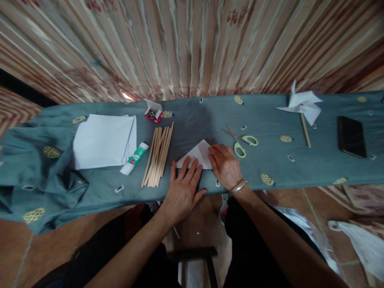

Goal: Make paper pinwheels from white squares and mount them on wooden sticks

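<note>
A white sheet of paper folded into a triangle lies flat near the table's front edge, its peak pointing away from me. My left hand rests with spread fingers on its lower left part. On the right side, my right hand presses on the paper's edge with its fingers close together; its thumb is hard to make out. Green-handled scissors lie partly spread just beyond my right hand. To the left of my left hand is a bundle of thin wooden sticks.
A glue stick and a stack of white paper lie at left. Behind the sticks stands an open red box of small metal pins. At right are a paper pinwheel on a stick and a black phone. A striped curtain hangs behind.
</note>
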`<state>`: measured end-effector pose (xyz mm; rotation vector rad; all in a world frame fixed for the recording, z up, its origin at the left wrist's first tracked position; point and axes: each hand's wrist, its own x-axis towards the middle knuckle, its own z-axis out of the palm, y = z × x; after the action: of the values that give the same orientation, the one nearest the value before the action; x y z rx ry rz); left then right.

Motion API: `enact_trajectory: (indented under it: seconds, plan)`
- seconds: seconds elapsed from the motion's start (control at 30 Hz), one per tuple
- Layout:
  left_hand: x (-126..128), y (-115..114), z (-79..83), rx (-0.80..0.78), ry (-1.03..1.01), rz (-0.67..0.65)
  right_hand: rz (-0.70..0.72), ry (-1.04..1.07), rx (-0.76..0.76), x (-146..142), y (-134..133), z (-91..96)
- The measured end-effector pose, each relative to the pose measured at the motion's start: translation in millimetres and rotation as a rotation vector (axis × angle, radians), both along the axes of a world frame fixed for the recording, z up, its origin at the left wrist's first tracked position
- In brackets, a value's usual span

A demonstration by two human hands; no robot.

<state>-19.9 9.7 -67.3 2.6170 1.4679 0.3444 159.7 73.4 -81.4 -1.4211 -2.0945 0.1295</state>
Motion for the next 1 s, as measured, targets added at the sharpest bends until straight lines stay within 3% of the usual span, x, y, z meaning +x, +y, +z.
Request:
enact_trajectory:
  seconds: [0.67,1.0]
  plan:
    - [-0.4,1.8,-0.1,-0.03,0.016,-0.008,-0.017,-0.07,0.046,-0.4,-1.5,-2.3]
    - [-0.9,2.6,1.1,-0.058,0.041,-0.005,-0.03,-0.107,-0.023,-2.0,-6.7,-0.2]
